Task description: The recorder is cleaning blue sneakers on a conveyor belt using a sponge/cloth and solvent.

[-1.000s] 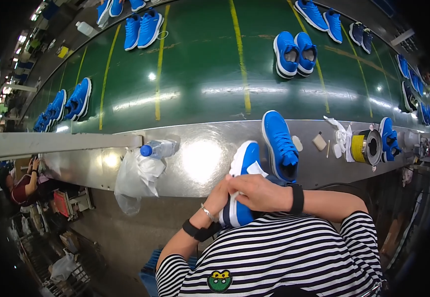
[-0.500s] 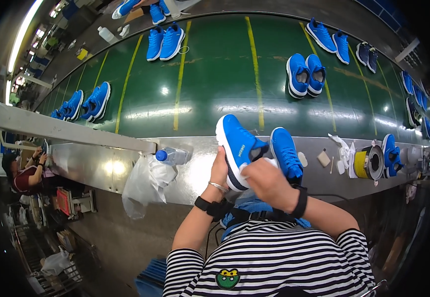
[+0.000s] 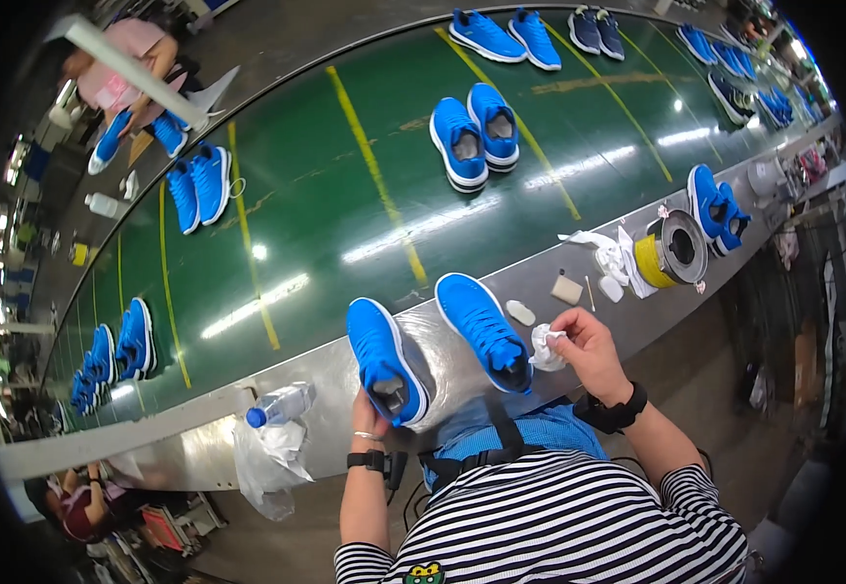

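Observation:
Two blue sneakers with white soles stand side by side on the metal ledge (image 3: 452,360) in front of me. My left hand (image 3: 368,414) holds the heel of the left sneaker (image 3: 385,358). The right sneaker (image 3: 482,330) stands free, toe pointing away. Just to its right, my right hand (image 3: 587,348) is closed on a crumpled white cloth (image 3: 546,347).
The green conveyor belt (image 3: 345,214) carries several pairs of blue sneakers. A plastic bottle (image 3: 282,404) and a hanging plastic bag (image 3: 265,462) sit at the left of the ledge. A small block (image 3: 567,289), white rags (image 3: 610,255) and a yellow tape roll (image 3: 666,255) lie at the right.
The sneaker I held up in both hands now stands on the ledge beside the other one. My right hand has let go of it and holds a white cloth.

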Available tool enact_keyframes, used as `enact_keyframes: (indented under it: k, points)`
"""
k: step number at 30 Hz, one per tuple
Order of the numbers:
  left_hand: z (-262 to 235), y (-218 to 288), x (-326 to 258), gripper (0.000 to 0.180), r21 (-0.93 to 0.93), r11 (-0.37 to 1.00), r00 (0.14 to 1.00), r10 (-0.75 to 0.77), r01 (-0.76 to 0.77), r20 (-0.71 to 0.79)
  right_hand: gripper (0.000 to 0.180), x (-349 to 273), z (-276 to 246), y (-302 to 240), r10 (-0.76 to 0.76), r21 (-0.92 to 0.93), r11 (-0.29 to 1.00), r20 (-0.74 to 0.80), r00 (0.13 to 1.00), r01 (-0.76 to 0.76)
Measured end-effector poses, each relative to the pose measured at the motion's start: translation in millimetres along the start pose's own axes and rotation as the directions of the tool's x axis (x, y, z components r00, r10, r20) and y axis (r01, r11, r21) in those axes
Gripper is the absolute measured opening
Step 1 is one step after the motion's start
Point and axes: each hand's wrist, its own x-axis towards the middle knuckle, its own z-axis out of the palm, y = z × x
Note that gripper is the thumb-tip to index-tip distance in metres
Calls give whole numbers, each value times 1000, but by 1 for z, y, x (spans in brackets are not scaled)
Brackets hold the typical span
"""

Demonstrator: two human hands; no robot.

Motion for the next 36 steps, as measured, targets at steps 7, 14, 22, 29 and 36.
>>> enact_keyframes:
  k: [7,14,22,29,36]
  points:
    - [91,40,-53,49,973,200,682,728,-115,-69,13,47,-66,34,47,124,992,-117,992,-32]
    - [226,-66,0,103,999,48,912,411,-12,-8,11,80,-49,63,0,-125,992,-59,998,-8]
    - [194,-36,-14,94,746,664,998,68,-51,8,10,84,-13,72,-83,-161,982,104,991,99]
    - [193,-31,-22,89,679,718,987,137,-154,79,10,102,14,78,-146,-426,882,156,977,200]
    - [180,-35,-16,91,665,727,985,111,-171,132,4,135,29,66,-188,-532,807,180,966,256]
